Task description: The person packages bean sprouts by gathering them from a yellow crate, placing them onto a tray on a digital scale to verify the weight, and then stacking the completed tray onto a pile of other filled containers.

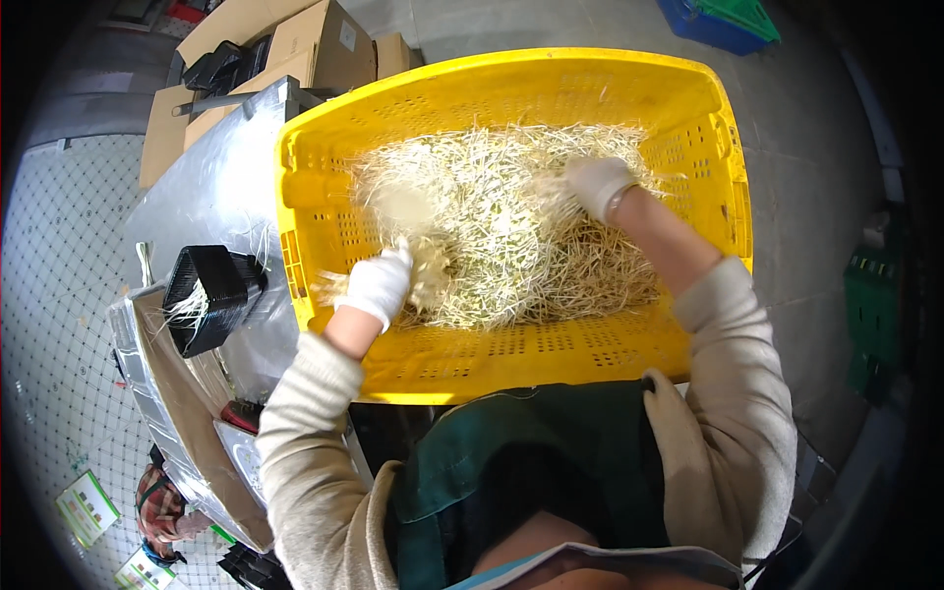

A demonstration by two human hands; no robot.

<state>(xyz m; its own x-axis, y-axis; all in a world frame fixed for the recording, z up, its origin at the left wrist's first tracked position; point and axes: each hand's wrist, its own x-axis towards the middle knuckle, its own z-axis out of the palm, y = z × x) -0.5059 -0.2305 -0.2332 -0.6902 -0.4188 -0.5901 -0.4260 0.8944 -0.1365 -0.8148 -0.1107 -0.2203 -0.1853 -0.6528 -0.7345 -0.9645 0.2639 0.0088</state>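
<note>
A large yellow perforated plastic crate [516,361] lies before me, its bottom covered with a loose heap of thin pale sprouts [501,214]. My left hand [376,284], in a white glove, is at the heap's left side with a blurred bunch of sprouts at its fingers. Over the right part of the heap is my right hand [599,184], also white-gloved and blurred by motion; strands lie against its fingers, which are partly hidden. Whether the right hand grips any of them cannot be told.
Left of the crate, a metal table [221,177] bears a stack of black plastic trays [214,299] with some sprouts. Cardboard boxes [317,44] stand beyond it. Another person [161,509] is at the lower left. A blue and green crate [719,22] sits on the floor at top right.
</note>
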